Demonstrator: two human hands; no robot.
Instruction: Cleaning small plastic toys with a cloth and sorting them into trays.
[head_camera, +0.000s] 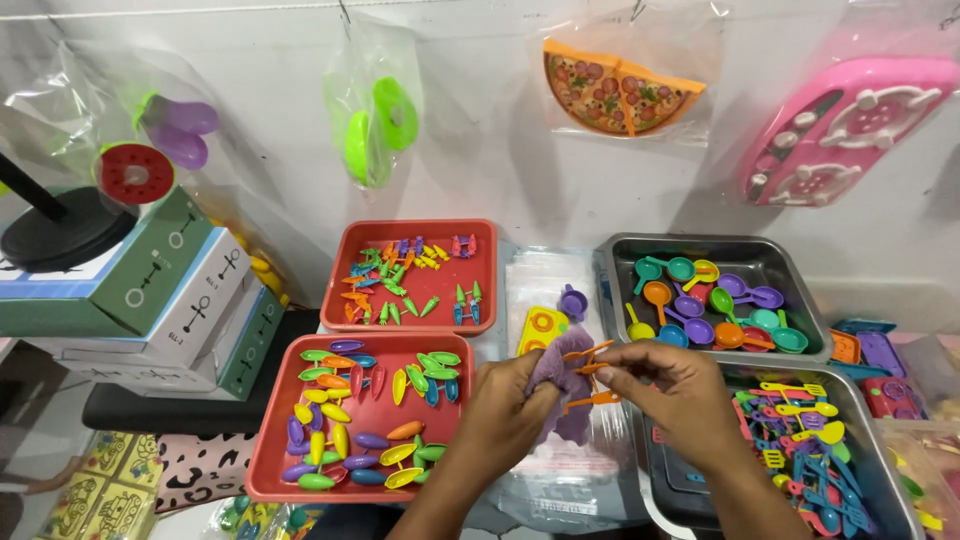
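Observation:
My left hand (505, 410) grips a small purple toy piece (560, 385) over a stack of clear plastic bags (570, 480). My right hand (665, 385) pinches thin orange toy tongs (590, 355) and holds them against the purple piece. More orange parts (592, 400) stick out just below. Both hands meet in the middle, in front of the trays.
Two red trays hold small toys: the far tray (485, 290) tiny carrots and bits, the near tray (270, 470) colourful leaf-like pieces. Metal trays at right hold toy spoons and pans (700, 300) and utensils (800, 440). Boxes (170, 300) stack at left. Bagged toys hang on the wall.

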